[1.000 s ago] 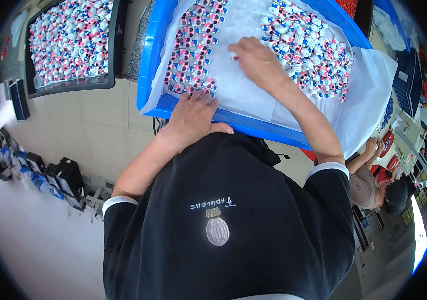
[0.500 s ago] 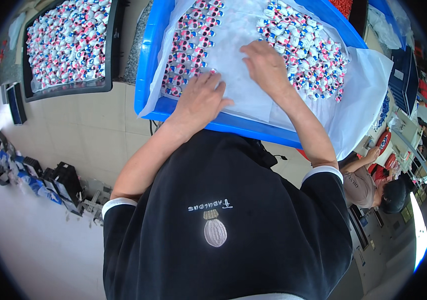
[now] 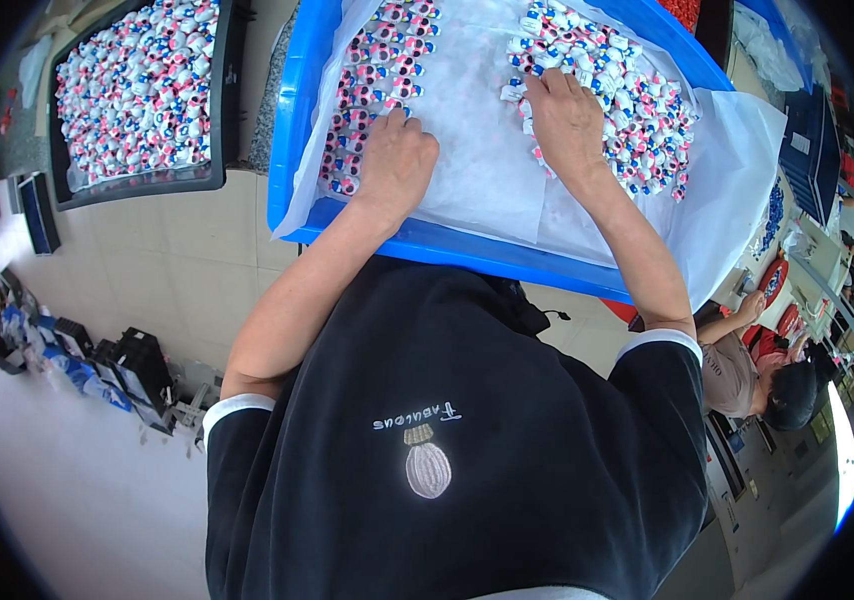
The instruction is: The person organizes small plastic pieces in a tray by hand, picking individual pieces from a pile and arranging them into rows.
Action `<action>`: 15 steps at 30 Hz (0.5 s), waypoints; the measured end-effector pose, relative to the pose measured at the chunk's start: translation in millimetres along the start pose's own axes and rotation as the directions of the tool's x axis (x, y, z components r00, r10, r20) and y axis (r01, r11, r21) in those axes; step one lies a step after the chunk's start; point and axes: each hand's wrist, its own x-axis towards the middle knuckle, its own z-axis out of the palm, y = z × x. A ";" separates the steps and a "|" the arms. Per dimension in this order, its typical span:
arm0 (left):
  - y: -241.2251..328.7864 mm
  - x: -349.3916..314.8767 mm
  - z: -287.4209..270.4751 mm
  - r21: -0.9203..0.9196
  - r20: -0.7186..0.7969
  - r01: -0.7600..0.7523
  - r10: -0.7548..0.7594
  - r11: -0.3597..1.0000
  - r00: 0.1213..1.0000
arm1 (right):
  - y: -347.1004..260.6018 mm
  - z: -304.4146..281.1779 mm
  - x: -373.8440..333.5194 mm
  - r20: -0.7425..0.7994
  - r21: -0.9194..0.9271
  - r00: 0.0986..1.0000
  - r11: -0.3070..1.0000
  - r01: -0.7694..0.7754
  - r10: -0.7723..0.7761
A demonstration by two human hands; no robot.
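Observation:
A blue tray point(image 3: 284, 140) lined with a white sheet point(image 3: 472, 130) lies before me. Small white, pink and blue figures stand in neat rows point(image 3: 372, 70) along its left side. On the right is a loose heap of the same figures point(image 3: 637, 120). My left hand point(image 3: 399, 165) is at the near end of the rows, its fingers bent down and closed, with whatever they pinch hidden. At the heap's left edge, my right hand point(image 3: 569, 125) has its fingers curled down among the figures; the fingertips are partly hidden, and I cannot see what they hold.
A black crate point(image 3: 147, 188) full of similar figures stands to the left. Dark blue crates point(image 3: 807, 150) are stacked at the right, beyond the sheet's overhanging edge. A co-worker point(image 3: 747, 375) sits at the lower right near a red round tray point(image 3: 773, 280).
My right hand has moved from the bare sheet right to the heap's edge. My left hand has shifted slightly up and its fingers have drawn in.

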 end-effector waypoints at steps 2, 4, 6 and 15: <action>1.9 0.0 -0.3 0.015 -0.015 0.006 -0.006 1.000 1.000 | -1.0 0.9 -4.0 -0.019 0.001 1.000 1.000 -0.008 0.008; 3.2 -1.0 -5.0 0.029 -0.031 0.011 -0.010 1.000 0.999 | 0.3 2.5 -6.1 -0.038 0.000 0.999 1.000 -0.018 0.018; 3.6 -7.2 -13.1 -0.070 0.050 -0.028 0.032 0.997 0.998 | 2.6 4.8 -6.2 -0.047 0.029 0.999 1.000 0.013 -0.012; 19.1 -31.2 -19.4 -0.015 0.044 0.032 -0.031 0.999 0.999 | -60.6 26.2 -5.8 -0.026 0.782 0.998 0.623 -0.011 0.050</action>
